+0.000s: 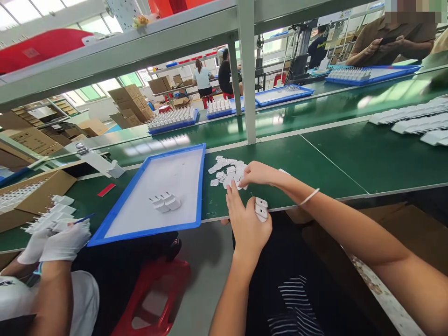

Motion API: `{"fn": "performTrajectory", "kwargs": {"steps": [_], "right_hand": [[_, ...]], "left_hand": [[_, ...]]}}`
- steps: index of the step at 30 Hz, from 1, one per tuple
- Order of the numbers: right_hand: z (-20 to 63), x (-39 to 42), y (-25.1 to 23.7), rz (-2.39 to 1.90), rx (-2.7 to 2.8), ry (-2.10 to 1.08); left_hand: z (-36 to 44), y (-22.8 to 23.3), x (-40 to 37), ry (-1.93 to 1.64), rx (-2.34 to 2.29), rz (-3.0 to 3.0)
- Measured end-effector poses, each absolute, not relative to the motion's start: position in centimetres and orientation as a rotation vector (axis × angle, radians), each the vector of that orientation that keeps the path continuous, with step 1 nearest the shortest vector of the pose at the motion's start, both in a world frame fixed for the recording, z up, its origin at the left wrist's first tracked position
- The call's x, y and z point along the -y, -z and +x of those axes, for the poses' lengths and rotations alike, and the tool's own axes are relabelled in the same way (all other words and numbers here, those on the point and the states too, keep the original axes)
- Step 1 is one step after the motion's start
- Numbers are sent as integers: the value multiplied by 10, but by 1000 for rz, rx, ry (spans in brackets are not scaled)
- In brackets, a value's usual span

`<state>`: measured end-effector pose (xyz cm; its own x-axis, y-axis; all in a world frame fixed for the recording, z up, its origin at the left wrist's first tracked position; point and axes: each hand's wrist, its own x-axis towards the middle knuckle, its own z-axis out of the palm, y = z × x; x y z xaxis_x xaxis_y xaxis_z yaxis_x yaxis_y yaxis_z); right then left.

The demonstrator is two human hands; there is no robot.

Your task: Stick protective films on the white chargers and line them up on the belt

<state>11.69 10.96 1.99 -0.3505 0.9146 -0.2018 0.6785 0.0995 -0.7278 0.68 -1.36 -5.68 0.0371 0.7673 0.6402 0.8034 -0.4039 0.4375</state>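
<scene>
My left hand (248, 221) is at the table's front edge, holding two white charger plugs (261, 210) between thumb and palm. Small dark port openings show on their faces. The fingers of that hand stretch forward to a loose pile of small flat white plates (221, 175). My right hand (261, 173) reaches in from the right, fingers pinched together at the pile's right edge. What lies between those fingertips, if anything, is hidden. To the left, a blue-rimmed tray (202, 186) carries a few white plugs with pins (164, 202).
At left, a co-worker's white-gloved hands (65, 242) are beside more white plugs (58, 212) and a cardboard box (42, 193). A shelf post (247, 74) rises behind the pile. Rows of white parts (413, 119) lie far right. A red stool (175, 280) stands below.
</scene>
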Motion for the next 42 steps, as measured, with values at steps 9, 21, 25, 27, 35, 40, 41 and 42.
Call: {"fn": "performTrajectory", "kwargs": {"steps": [9, 21, 25, 27, 35, 40, 41, 42], "right_hand": [[144, -39, -35, -1427, 2045, -1129], [157, -34, -42, -1355, 2120, -1276], [154, -35, -36, -1354, 2050, -1282], [155, -33, -36, -1358, 2035, -1221], [178, -33, -42, -1216, 1917, -1254], [174, -33, -17, -1030, 1832, -1180], [172, -32, -12, -1005, 1838, -1163], [170, -32, -8, -982, 1844, -1146]], "left_hand": [[21, 52, 19, 1662, 1509, -2335], [29, 55, 27, 1605, 1567, -2343], [28, 53, 25, 1647, 1558, -2353], [25, 51, 24, 1706, 1571, -2376], [-1, 32, 32, 2422, 1997, -2593], [-11, 29, 39, 2616, 2092, -2651], [-13, 28, 40, 2605, 2083, -2681], [-15, 28, 40, 2592, 2059, -2725]]}}
